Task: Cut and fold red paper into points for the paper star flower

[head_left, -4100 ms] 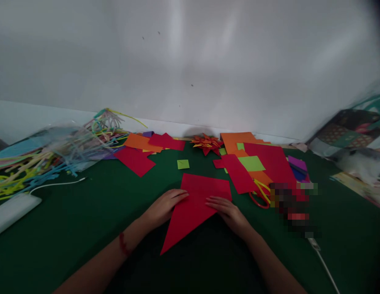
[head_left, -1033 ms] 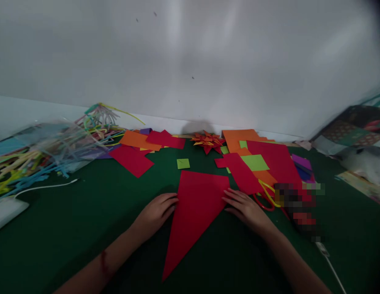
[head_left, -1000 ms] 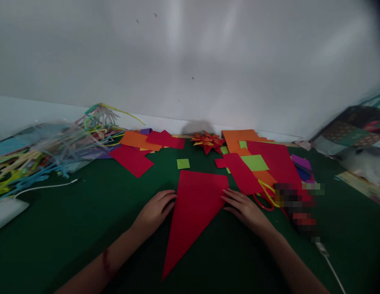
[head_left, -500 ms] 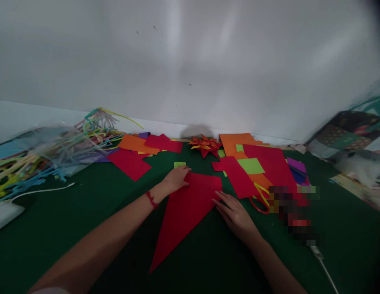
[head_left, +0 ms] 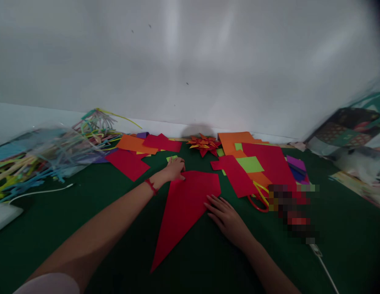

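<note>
A large red sheet of paper (head_left: 190, 208), folded to a long point at the near end, lies on the green tabletop. Just beyond its upper left corner my left hand (head_left: 175, 168) has its fingers closed at a small light green paper piece (head_left: 170, 158), which they partly cover; its thumb is over the red sheet. My right hand (head_left: 225, 216) lies open and flat, fingertips resting on the sheet's right edge. A red and orange folded paper flower (head_left: 204, 143) sits at the back, by the wall.
Scissors (head_left: 259, 198) with red and yellow handles lie right of my right hand, partly behind a blurred patch. Loose red paper (head_left: 266, 163) and orange paper (head_left: 137, 143) lie around. Pipe cleaners (head_left: 49, 163) fill the left; a glue gun (head_left: 295, 216) seems to lie right, pixelated.
My left hand has shifted left and away from me, and the light green piece has moved and tilted with it. My right hand has slid slightly left and nearer along the red edge.
</note>
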`<state>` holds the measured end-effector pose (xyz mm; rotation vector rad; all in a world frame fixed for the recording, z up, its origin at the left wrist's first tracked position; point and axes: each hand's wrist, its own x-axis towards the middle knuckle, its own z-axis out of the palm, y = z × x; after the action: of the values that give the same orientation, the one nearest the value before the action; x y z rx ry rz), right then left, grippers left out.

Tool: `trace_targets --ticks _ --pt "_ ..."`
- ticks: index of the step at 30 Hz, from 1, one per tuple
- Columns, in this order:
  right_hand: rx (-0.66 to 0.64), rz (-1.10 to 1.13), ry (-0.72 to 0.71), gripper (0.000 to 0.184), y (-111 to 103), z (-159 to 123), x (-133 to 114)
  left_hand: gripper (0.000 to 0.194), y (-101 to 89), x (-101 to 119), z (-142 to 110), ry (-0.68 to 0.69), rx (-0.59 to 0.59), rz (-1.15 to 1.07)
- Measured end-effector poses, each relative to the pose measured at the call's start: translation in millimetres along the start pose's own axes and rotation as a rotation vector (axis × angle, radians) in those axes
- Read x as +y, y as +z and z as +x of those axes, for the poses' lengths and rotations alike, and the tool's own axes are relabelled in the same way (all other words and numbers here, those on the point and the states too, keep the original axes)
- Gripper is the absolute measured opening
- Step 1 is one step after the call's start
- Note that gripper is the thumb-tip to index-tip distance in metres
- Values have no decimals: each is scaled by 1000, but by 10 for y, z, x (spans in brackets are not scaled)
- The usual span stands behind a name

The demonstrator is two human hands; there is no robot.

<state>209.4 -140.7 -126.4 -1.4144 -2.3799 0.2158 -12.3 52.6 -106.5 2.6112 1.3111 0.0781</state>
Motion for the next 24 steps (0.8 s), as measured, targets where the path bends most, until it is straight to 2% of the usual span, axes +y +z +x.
trace_targets --ticks 4,5,7,8,10,14,17,24 --pt "18 8 -2 38 -4 -6 -7 54 -24 43 59 14 -23 -18" --pt "24 9 -1 37 -7 -6 -5 52 -37 54 57 28 -28 -24" --pt "27 10 3 37 -14 -9 3 37 -73 88 11 74 -33 -40" --pt "26 12 4 36 -18 -11 9 27 -95 112 -36 103 -33 -53" --pt "31 15 9 36 -24 -16 27 21 -133 176 -179 149 -19 -84" --pt "54 25 28 34 -22 -19 75 30 -125 312 -561 218 24 -147" --pt "44 24 34 32 -16 -14 98 32 -46 363 -796 293 122 -188" --pt "33 38 95 29 -45 -13 84 33 122 408 -1071 282 152 -227"
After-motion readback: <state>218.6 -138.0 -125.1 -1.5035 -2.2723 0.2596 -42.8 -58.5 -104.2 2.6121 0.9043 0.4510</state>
